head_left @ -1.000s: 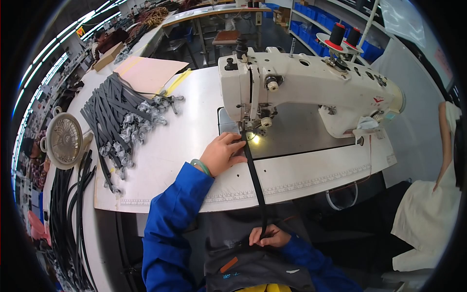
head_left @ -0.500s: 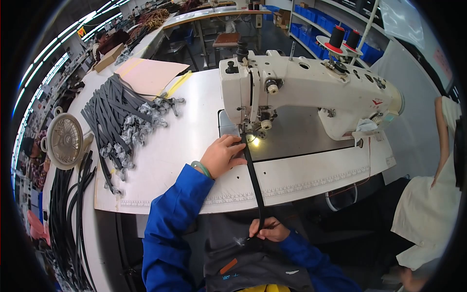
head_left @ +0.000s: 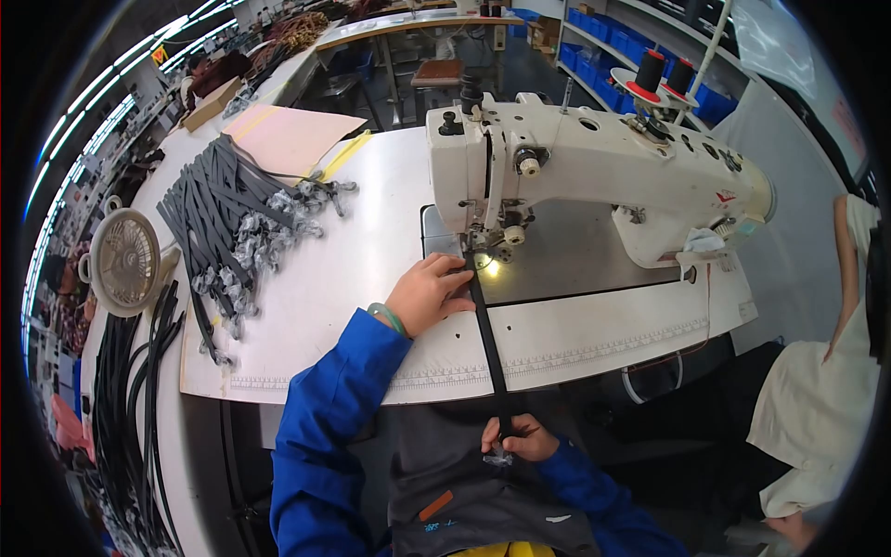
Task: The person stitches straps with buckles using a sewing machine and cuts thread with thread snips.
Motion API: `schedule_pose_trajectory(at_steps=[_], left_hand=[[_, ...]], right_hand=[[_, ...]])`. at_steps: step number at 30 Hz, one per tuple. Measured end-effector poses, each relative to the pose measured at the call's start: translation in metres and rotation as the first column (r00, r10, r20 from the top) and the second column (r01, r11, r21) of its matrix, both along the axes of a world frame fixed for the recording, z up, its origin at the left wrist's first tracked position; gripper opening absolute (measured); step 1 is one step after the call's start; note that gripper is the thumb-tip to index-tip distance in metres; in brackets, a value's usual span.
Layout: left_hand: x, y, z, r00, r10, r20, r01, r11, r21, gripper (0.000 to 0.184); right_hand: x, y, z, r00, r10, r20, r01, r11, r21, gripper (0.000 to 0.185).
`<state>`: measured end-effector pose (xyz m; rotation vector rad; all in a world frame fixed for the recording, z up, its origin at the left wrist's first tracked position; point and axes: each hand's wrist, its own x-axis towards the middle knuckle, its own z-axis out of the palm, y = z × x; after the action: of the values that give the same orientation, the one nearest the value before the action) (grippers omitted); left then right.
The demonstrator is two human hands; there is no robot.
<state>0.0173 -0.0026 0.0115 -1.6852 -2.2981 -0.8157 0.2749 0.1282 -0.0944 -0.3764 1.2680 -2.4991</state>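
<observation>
A long black strap (head_left: 492, 357) runs from under the presser foot of a white sewing machine (head_left: 566, 148) down over the table's front edge. My left hand (head_left: 427, 292), with a green bangle at the wrist, has its fingers closed at the strap just in front of the needle area. Lower down, above my lap, my right hand (head_left: 522, 438) pinches the strap near its end. Clear plastic wrapping (head_left: 498, 458) shows at that end, below the fingers. The machine's lamp lights the spot beside the needle.
To the left lies a pile of dark straps (head_left: 209, 204) with plastic-wrapped ends, near a pink sheet (head_left: 288, 139). A pale round basket-like object (head_left: 125, 262) and more hanging black straps (head_left: 121, 399) are farther left. Thread spools (head_left: 650, 74) stand behind the machine. Another person's sleeve (head_left: 807, 418) is at right.
My right hand has shifted slightly, and the plastic-wrapped strap end now shows more plainly below it. My left hand stays at the needle area. The view has moved a little.
</observation>
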Motion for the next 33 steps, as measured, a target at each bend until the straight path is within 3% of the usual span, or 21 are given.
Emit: schedule_pose_trajectory(at_steps=[11, 14, 15, 16, 17, 18, 19, 21, 23, 26, 29, 30, 33], left_hand=[[0.0, -0.001, -0.002, 0.999, -0.028, -0.019, 0.029, 0.999, 0.044, 0.04], [-0.002, 0.0, -0.002, 0.998, -0.046, -0.032, 0.047, 0.998, 0.044, 0.039], [-0.002, 0.0, -0.004, 0.998, -0.049, -0.037, 0.051, 0.998, 0.046, 0.039], [-0.004, 0.0, -0.006, 0.997, -0.056, -0.047, 0.058, 0.997, 0.045, 0.039], [-0.003, 0.0, -0.008, 0.998, -0.043, -0.048, 0.044, 0.999, 0.026, 0.038], [-0.003, -0.002, -0.007, 0.997, -0.053, -0.061, 0.055, 0.998, 0.04, 0.038], [-0.003, -0.002, -0.008, 0.999, -0.043, -0.032, 0.044, 0.999, 0.021, 0.038], [-0.001, -0.003, -0.01, 0.999, -0.037, -0.034, 0.037, 0.999, 0.014, 0.04], [-0.002, -0.003, -0.01, 0.999, -0.033, -0.022, 0.034, 0.999, 0.022, 0.04], [-0.005, -0.001, -0.014, 0.999, -0.043, -0.002, 0.043, 0.999, 0.031, 0.039], [-0.004, -0.001, -0.012, 0.996, -0.008, 0.094, 0.005, 1.0, 0.027, 0.041], [-0.005, 0.0, -0.011, 0.995, 0.002, 0.103, 0.0, 1.0, -0.014, 0.041], [-0.008, 0.004, 0.001, 0.997, 0.016, 0.072, -0.005, 0.989, -0.149, 0.039]], right_hand=[[-0.011, 0.001, 0.009, 0.988, -0.15, 0.041, 0.151, 0.988, -0.034, 0.038], [-0.007, -0.007, 0.008, 0.938, -0.334, 0.097, 0.336, 0.942, -0.012, 0.039], [-0.004, -0.002, 0.02, 0.895, -0.416, 0.16, 0.382, 0.901, 0.207, 0.035], [-0.001, 0.006, 0.016, 0.859, -0.506, 0.076, 0.417, 0.779, 0.468, 0.031], [0.002, 0.006, 0.026, 0.789, -0.608, -0.09, 0.481, 0.52, 0.706, 0.027], [-0.001, 0.003, 0.048, 0.731, -0.597, -0.332, 0.639, 0.425, 0.641, 0.021], [-0.001, 0.002, 0.075, 0.707, -0.542, -0.455, 0.666, 0.292, 0.687, 0.018], [0.001, 0.01, 0.096, 0.536, -0.324, -0.78, 0.834, 0.059, 0.549, 0.022], [-0.011, 0.02, 0.116, 0.409, -0.184, -0.894, 0.911, 0.031, 0.411, 0.025], [-0.041, 0.041, 0.117, 0.547, -0.336, -0.767, 0.837, 0.189, 0.514, 0.027], [-0.057, 0.057, 0.107, 0.761, -0.443, -0.474, 0.639, 0.381, 0.669, 0.026], [-0.057, 0.065, 0.106, 0.831, -0.342, -0.44, 0.552, 0.396, 0.734, 0.015], [-0.076, 0.055, 0.12, 0.627, 0.138, -0.767, 0.742, 0.195, 0.641, 0.012]])
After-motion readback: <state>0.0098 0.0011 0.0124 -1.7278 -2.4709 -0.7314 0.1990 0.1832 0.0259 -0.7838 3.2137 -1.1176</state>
